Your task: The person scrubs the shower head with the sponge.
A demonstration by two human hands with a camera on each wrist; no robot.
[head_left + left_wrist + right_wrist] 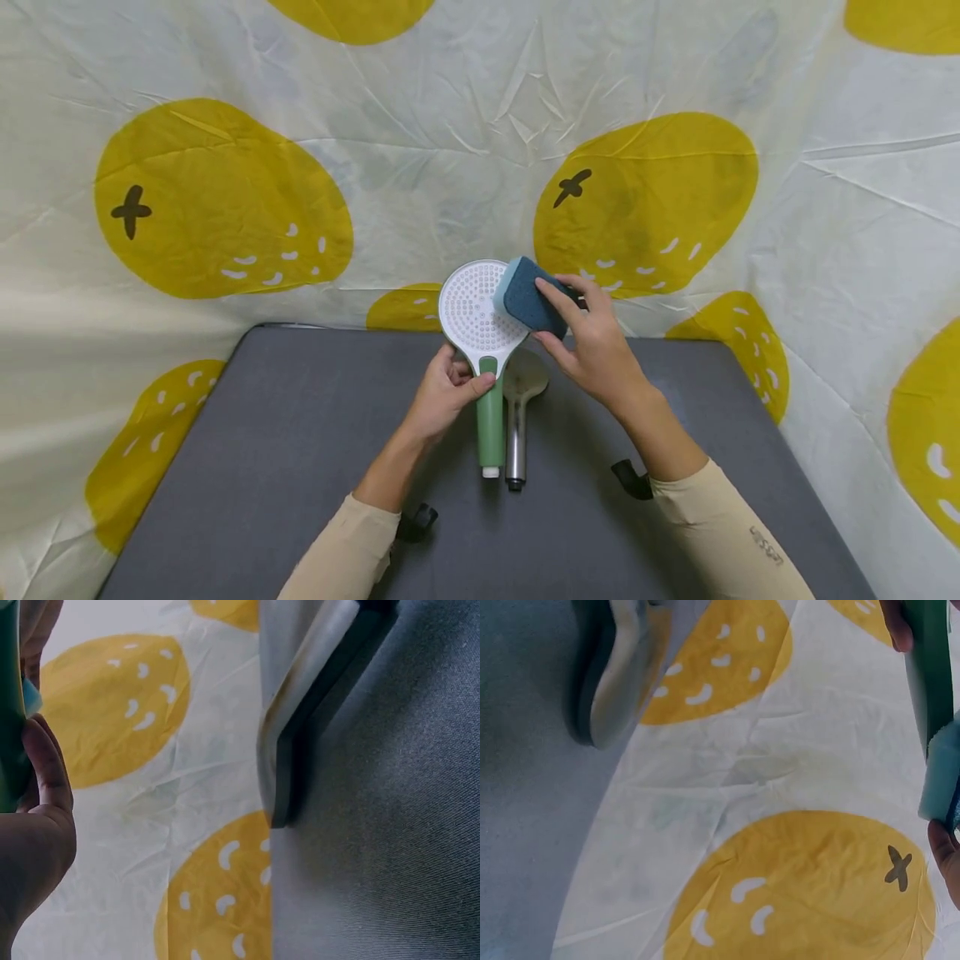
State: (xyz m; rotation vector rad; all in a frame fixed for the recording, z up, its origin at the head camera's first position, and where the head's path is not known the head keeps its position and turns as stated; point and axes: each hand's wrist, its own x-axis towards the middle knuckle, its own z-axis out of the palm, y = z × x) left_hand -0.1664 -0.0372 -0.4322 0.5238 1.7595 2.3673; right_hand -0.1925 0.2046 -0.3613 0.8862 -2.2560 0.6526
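My left hand point(442, 396) grips a shower head point(472, 312) near its neck, thumb across the front of the green handle. Its round white nozzle face is turned towards the head camera. In my right hand point(592, 342) is a two-layer sponge point(536, 296), dark blue outside and light blue beneath, pinched between thumb and fingers. The light blue layer point(939, 776) lies against the right side of the nozzle face and hides part of it. Behind the green handle, a second shower head point(517, 425) with a silver handle lies on the table, its head partly covered.
The dark grey table point(300, 467) ends at a pale curtain point(420, 183) printed with yellow lemons, which hangs behind it and at both sides. Black straps point(632, 480) show beside both wrists, above the table top.
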